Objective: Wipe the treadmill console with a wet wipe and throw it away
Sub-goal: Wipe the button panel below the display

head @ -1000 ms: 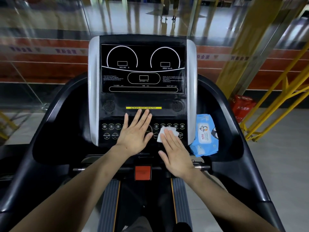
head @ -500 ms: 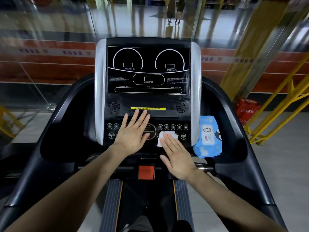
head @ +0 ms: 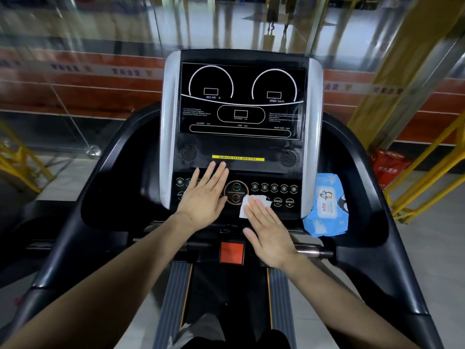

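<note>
On the treadmill console [head: 241, 147] the flat right hand [head: 270, 238] has slid the wet wipe [head: 251, 205] leftward beside the dial, the left hand [head: 203, 197] still flat on the buttons, so wiping continues.

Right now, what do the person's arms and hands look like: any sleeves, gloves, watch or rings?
Both forearms are bare up to the frame edge, with no sleeves in view. The left hand and right hand wear no gloves, and no watch, bracelet or ring shows.
</note>
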Motion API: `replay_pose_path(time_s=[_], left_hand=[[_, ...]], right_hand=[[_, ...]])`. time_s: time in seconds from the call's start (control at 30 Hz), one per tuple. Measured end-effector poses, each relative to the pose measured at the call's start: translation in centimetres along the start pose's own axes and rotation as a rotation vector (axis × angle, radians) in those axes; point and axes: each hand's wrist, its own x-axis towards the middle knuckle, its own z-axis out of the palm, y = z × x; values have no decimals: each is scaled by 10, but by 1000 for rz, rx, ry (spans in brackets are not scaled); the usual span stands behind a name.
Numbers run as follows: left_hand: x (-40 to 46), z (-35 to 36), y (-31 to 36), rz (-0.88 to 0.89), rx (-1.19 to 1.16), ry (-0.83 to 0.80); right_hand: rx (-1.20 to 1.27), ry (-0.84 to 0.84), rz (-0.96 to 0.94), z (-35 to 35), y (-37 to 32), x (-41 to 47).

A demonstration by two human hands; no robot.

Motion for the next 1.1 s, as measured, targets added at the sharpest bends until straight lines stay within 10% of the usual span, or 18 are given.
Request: replay_pose_path(time_s=[1.1], left_hand=[[-44,-7,-86,45,-53,32]], right_hand=[[3,-46,81,-7,-84,62]])
